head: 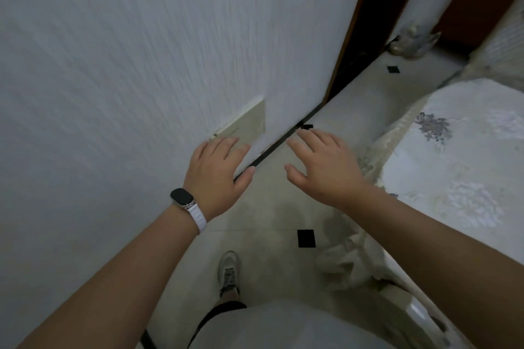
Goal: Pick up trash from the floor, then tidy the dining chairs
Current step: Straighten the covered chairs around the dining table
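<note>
Head view, looking down a narrow strip of floor [283, 207] between a wall [113, 65] and a cloth-covered surface [453, 164]. Both hands reach forward, palms down, and hold nothing. The left hand [218, 173] has its fingers straight and close together, lying in front of the wall's lower edge. The right hand [323, 170] has its fingers loosely spread above the tiles. The two are near each other but apart.

A smartwatch [183, 198] on a white band sits on the left wrist. A beige panel [243, 125] is set in the wall just beyond the left fingertips. The floor is pale tile with small black insets [306, 238]; one grey shoe [229, 270] stands on it below the hands.

A crumpled pale heap [343, 263] lies low at the right beneath the right forearm, beside the floral cloth's hanging edge (whether it is loose rubbish or a fold of that cloth, I cannot tell). A glossy white curved thing [419, 317] shows at the lower right, too cropped to identify. Farther off, a brown door frame [351, 31] rises, with a blurred pale object [411, 42] on the floor past it.
</note>
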Available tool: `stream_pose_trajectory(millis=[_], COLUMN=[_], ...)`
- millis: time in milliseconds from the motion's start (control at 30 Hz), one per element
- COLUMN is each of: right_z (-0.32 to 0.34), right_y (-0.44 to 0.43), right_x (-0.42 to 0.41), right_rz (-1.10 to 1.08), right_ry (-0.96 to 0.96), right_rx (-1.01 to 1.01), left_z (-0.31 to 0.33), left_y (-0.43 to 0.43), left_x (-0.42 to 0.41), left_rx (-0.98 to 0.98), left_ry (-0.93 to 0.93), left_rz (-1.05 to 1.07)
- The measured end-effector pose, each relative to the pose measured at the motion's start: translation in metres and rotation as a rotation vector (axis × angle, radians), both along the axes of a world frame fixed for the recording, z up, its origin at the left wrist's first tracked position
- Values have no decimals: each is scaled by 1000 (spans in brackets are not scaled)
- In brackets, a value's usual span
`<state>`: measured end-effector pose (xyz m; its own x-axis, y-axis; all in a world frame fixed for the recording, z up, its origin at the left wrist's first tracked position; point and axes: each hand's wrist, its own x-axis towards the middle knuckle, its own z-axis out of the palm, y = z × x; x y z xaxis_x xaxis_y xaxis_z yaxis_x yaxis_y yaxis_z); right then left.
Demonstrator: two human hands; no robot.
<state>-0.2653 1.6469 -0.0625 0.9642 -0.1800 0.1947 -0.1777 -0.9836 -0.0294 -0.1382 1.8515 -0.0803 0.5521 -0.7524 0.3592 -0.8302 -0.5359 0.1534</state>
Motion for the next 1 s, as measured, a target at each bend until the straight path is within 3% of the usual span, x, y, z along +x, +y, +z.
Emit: stream_pose_trajectory(millis=[233,467,733,1000], right_z=[17,11,-17,-1], right_y=[-26,-79,-206,-366], right_x=[99,140,181,194], right_rz=[-205,-352,-410,-453], right_ry=[52,24,-30,-61], right_rx=[-34,4,17,8], left_z=[-2,-1,-2,23], left_y=[-66,-156,-301,-473], left_x=[136,205,251,270], left_rx=[-4,-34,-23,6], left_ry=[12,2,-40,-91], left_rz=[-210,-395,-505,-579])
